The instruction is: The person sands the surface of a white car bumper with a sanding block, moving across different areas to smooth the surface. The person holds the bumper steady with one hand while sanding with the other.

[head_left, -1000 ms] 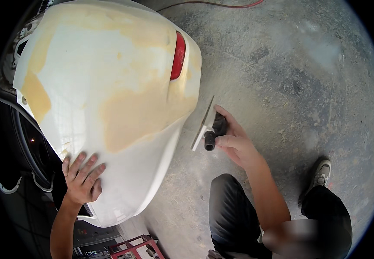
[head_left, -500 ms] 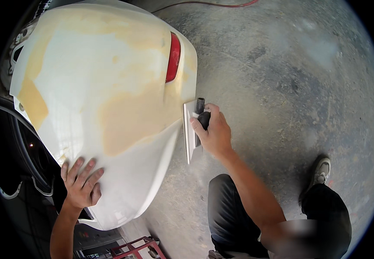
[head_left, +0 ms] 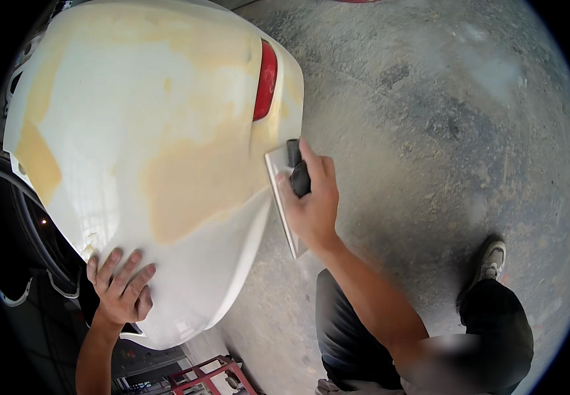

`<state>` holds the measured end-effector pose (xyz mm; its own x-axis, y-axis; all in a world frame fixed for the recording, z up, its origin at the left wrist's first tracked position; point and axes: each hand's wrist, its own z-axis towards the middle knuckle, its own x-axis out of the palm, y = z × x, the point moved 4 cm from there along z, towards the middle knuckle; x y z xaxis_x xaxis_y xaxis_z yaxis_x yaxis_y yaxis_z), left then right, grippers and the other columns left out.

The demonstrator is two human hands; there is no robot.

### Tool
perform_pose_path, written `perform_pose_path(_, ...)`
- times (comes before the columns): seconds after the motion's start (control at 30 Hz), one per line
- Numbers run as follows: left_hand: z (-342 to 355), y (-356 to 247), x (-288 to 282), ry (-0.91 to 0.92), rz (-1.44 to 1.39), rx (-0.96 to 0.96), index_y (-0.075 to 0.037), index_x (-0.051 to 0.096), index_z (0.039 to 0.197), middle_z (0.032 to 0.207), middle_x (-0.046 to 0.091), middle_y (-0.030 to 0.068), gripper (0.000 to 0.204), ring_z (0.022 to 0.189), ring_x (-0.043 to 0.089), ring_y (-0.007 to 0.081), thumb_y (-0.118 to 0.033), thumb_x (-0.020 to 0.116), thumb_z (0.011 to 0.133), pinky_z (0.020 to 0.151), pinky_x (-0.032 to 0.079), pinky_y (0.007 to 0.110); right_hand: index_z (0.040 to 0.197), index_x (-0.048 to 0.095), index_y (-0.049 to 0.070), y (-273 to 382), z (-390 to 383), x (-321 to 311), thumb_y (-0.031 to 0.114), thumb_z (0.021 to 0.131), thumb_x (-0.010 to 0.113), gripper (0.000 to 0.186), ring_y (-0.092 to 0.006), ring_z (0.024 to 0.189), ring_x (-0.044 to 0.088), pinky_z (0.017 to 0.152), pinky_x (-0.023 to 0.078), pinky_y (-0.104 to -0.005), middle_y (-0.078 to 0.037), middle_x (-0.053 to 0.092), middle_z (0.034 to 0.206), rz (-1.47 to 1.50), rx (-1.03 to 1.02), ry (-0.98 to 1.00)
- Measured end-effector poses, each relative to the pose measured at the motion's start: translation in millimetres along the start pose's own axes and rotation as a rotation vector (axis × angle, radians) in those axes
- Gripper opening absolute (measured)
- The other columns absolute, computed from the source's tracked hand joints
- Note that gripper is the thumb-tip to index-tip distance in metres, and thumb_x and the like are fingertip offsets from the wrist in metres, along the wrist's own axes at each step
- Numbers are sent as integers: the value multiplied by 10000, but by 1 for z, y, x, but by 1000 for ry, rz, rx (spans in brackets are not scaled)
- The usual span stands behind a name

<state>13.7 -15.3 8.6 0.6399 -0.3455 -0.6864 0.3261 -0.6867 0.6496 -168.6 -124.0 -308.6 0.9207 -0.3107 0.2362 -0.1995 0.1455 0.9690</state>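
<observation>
A white car bumper (head_left: 199, 276) with patches of beige filler (head_left: 193, 191) takes up the left half of the view. My left hand (head_left: 122, 284) lies flat on its near left part, fingers spread. In my right hand (head_left: 314, 204) is a sanding block (head_left: 283, 172), a long flat pale plate with a black grip; my fingers wrap round the grip. The block's far end meets the bumper's right edge beside the filler, below a red reflector (head_left: 266, 80). Its near end extends past the edge over the floor. The sanding face is hidden.
A dusty grey concrete floor (head_left: 403, 145) spreads to the right. My shoe (head_left: 492, 260) and dark trouser leg (head_left: 347, 322) are at the lower right. A red metal frame (head_left: 209, 376) stands at the bottom, and dark car parts (head_left: 18, 217) lie along the left.
My right hand has moved slightly left with the sanding block, and the block is tilted more. My left hand stays on the bumper. The view has shifted a little.
</observation>
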Motion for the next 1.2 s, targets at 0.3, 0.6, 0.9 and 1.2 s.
perform_pose_path(0.3,0,-1,-1,-22,-13,7,-208,757,1200,1404,655,51,365,1461,437,303,-236,538,909,1266,154,562,1466,549,72,-14,6,-1,105,885,773,623,-304,986,617,843,527,-395,-136,575,1089,-28,19,43)
perform_pose_path(0.6,-1,1,-2,-16,-15,14,-213,761,1194,1423,644,59,364,1472,420,304,-233,542,904,1268,146,562,1439,588,87,-13,1,-5,71,833,815,647,-276,970,608,854,524,-382,-111,585,1061,21,-84,61)
perform_pose_path(0.9,-1,1,-2,-10,-17,24,-224,761,1199,1441,632,60,365,1471,420,305,-233,542,907,1275,122,553,1415,610,51,-8,10,-9,28,806,825,646,-251,958,610,869,510,-346,-120,594,1104,66,-278,215)
perform_pose_path(1.2,-4,2,-3,-6,-13,33,-233,752,1237,1450,625,57,392,1483,403,309,-250,518,922,1276,108,547,1404,637,133,-11,15,-10,77,783,849,658,-267,965,587,811,519,-382,-74,606,1057,133,-317,239)
